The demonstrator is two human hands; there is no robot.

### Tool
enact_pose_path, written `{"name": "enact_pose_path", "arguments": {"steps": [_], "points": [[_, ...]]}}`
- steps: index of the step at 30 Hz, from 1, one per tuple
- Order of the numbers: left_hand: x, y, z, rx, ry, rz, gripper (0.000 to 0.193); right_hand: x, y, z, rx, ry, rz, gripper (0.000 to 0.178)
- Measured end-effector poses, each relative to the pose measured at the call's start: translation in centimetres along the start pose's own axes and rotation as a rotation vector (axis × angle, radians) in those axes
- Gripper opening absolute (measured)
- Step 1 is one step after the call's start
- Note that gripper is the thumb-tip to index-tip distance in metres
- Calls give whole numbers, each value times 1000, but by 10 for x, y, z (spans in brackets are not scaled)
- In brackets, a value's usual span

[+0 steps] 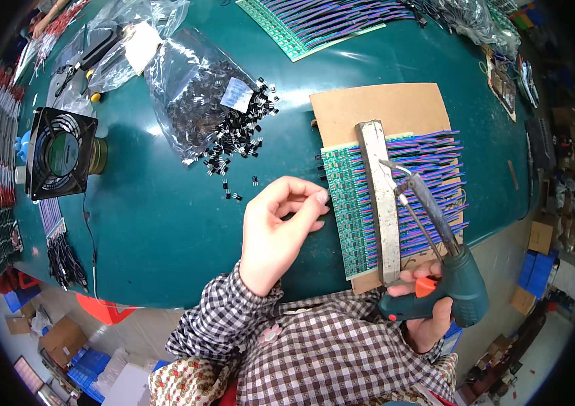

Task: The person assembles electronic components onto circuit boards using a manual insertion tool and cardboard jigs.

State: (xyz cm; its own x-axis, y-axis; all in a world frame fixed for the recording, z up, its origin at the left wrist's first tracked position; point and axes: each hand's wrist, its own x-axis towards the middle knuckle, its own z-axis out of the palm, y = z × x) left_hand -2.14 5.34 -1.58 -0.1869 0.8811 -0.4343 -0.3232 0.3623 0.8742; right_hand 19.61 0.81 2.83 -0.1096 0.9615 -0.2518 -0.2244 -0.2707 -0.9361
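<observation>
Around the work, the green worktop [165, 237] is crowded: on the left stands a fan [62, 154] with a black square frame and round guard, and near it hang black-ended cables [67, 260]. Farther back, a clear plastic bag [186, 88] spills small black three-legged components [240, 132] toward the middle, a few strays lying just beyond the left hand [275, 233]. A second board panel [287, 40] with wires lies at the far edge. Nearer, the green circuit board panel [346, 216] rests on a brown cardboard sheet [382, 108] at the right of the worktop, and a long metal bar [382, 210] lies across it, covering part of the boards and the wires [439, 145]. The right hand [426, 331] grips a soldering gun [471, 291], whose tip reaches above the bar and blocks sight of some wires. The left hand is beside the panel's left edge, thumb and forefinger drawn together; whether they pinch anything cannot be told. The bar is straight, grey and scuffed; the cardboard is flat and matt; the wires are thin, blue, pink and black, in near-parallel rows; the gun's casing is smooth teal plastic with an orange trigger.
</observation>
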Motion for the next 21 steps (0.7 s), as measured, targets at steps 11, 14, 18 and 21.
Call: {"name": "enact_pose_path", "arguments": {"steps": [11, 14, 18, 21], "points": [[9, -1, -2, -139, -12, -156, 16, -7, 9, -7, -211, -43, -12, 56], [8, 1, -2, -139, 1, -141, 16, -5, 5, -3, -223, -18, 10, 54], [11, -5, 0, -153, -16, -137, 15, -5, 5, -1, -235, -11, 28, 52], [12, -7, 1, -152, -21, -134, 14, -6, 7, 1, -264, -8, 40, 51]]}}
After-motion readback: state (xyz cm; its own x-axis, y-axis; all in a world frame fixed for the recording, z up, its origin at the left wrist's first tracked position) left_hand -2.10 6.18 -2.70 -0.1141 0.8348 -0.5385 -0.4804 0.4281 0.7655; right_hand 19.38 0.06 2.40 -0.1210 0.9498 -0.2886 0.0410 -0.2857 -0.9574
